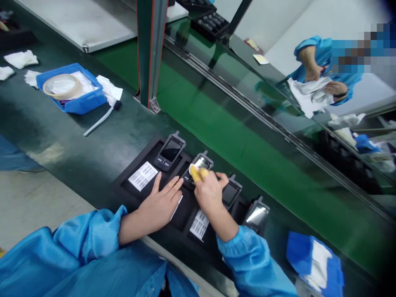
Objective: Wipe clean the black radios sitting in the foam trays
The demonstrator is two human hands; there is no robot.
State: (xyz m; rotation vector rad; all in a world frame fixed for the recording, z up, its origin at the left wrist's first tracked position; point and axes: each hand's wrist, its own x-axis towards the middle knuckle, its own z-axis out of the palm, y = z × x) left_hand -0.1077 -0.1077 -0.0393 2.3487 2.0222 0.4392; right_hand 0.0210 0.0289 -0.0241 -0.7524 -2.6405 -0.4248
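A black foam tray (123,180) holds several handheld radios with screens and stub antennas, with white barcode label sheets (143,176) below them. My left hand (161,202) lies flat over the tray, fingers outstretched, partly covering one label sheet. Its fingertips are by the lower end of the second radio (202,159). My right hand (208,185), wearing yellow finger cots, pinches a small white wipe (192,168) against that radio's screen. To the left is another radio (169,152); two more, a third radio (232,192) and a fourth radio (256,214), are partly behind my right arm.
A blue bin (89,105) with a tape roll (62,86) and white cloths stands at the left, near a white-handled brush (100,119). Another blue bin (298,251) sits at the right. A metal post (148,53) rises behind. Across the green belt (247,152), a co-worker handles white cloth (309,95).
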